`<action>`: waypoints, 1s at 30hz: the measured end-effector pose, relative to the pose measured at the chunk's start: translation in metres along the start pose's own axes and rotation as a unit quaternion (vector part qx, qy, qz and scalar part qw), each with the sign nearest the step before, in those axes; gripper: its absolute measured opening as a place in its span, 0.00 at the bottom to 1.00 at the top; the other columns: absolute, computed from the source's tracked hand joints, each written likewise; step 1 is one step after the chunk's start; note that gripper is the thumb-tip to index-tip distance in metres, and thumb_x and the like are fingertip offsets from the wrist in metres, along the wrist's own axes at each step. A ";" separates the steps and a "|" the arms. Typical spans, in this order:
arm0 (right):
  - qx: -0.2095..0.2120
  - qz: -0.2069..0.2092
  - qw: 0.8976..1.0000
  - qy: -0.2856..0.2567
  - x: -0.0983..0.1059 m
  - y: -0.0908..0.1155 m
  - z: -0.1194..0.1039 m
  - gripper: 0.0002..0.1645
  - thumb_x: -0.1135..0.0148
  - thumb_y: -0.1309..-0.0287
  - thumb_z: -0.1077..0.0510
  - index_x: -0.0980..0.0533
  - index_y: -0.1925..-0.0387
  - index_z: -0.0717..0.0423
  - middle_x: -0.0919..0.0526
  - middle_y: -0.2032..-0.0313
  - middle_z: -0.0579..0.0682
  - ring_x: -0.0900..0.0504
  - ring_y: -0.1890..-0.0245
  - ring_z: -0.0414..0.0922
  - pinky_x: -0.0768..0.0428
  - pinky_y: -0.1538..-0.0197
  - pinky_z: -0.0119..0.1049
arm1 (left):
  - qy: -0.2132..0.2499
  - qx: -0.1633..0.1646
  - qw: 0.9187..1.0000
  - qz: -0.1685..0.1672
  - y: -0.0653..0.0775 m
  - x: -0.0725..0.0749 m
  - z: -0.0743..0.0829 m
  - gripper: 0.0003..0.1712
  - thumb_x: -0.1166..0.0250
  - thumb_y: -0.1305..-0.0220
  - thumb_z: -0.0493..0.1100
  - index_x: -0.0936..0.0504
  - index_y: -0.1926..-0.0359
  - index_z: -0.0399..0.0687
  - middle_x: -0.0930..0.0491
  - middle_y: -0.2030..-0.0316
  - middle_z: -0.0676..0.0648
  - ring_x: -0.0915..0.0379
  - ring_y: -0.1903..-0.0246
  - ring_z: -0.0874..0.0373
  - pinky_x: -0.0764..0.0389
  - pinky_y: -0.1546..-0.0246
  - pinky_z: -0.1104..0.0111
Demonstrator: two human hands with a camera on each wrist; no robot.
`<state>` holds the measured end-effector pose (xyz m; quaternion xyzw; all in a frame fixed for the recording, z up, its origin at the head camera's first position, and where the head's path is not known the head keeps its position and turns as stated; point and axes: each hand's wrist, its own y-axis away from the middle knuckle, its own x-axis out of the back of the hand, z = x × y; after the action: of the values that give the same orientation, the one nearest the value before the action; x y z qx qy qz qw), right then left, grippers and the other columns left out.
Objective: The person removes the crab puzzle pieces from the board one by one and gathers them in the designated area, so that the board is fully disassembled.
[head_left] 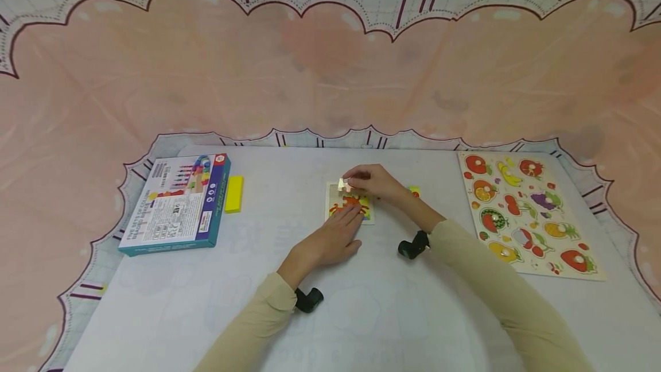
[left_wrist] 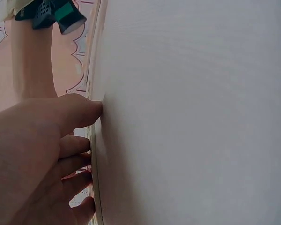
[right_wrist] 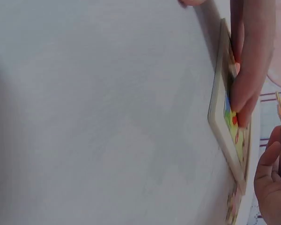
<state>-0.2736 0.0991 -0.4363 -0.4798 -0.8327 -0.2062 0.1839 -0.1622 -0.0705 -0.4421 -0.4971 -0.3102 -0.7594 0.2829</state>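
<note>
A small jigsaw puzzle in a shallow wooden tray (head_left: 332, 193) lies mid-table, showing an orange-red picture with part of the tray floor bare. My left hand (head_left: 334, 237) rests on the puzzle, fingers (right_wrist: 253, 70) straight and pressing on its fitted pieces. Above the tray's far edge my right hand (head_left: 379, 182) pinches a jigsaw piece (head_left: 344, 186) between thumb and fingers. That piece is lifted and tilted, seen edge-on in the right wrist view. In the left wrist view the left hand (left_wrist: 42, 150) shows from the thumb side; the puzzle is hidden there.
Loose colourful pieces (head_left: 415, 191) lie right of the tray, partly behind the right forearm. A boxed set (head_left: 172, 205) and a yellow block (head_left: 234, 194) stand at the left. A fruit puzzle board (head_left: 529, 217) lies at the right on the white table (head_left: 361, 314).
</note>
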 end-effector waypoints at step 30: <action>-0.019 -0.001 0.996 0.088 0.025 0.059 0.036 0.12 0.41 0.35 0.59 0.17 0.54 0.57 0.16 0.53 0.56 0.24 0.56 0.47 0.23 0.53 0.31 | -0.003 0.006 1.000 0.001 -0.001 -0.002 0.000 0.37 0.51 0.26 0.52 0.49 0.25 0.39 0.57 0.23 0.43 0.64 0.23 0.49 0.54 0.23 0.57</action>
<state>-0.2380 0.1628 -0.4444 -0.4621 -0.8101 -0.2632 0.2469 -0.1620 -0.0699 -0.4440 -0.4985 -0.3150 -0.7553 0.2860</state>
